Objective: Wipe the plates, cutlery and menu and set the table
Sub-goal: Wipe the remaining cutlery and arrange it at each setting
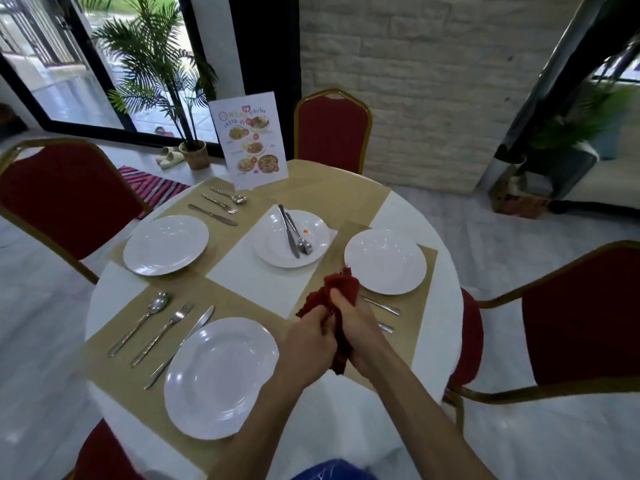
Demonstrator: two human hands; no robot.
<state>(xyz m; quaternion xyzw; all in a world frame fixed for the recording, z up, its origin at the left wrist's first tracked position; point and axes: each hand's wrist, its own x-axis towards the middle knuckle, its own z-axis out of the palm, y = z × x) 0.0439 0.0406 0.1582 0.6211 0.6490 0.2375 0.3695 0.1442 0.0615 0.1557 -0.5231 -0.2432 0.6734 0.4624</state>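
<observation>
**Cloth in both hands, right-side setting in progress**

While both hands clench the crumpled dark-red cloth (334, 306), left hand (310, 336) and right hand (356, 327) hover over the right placemat. Whether cutlery sits inside the folds: cannot tell. Two steel handles (382, 306) lie just beyond the right hand, long axes pointing away right. Unwiped knife and spoon rest on the centre white round plate (291, 237), ahead-left.

both hands, left hand (311, 336) and right hand (360, 327), grip a red cloth (341, 289) above the round table (398, 209).
</observation>
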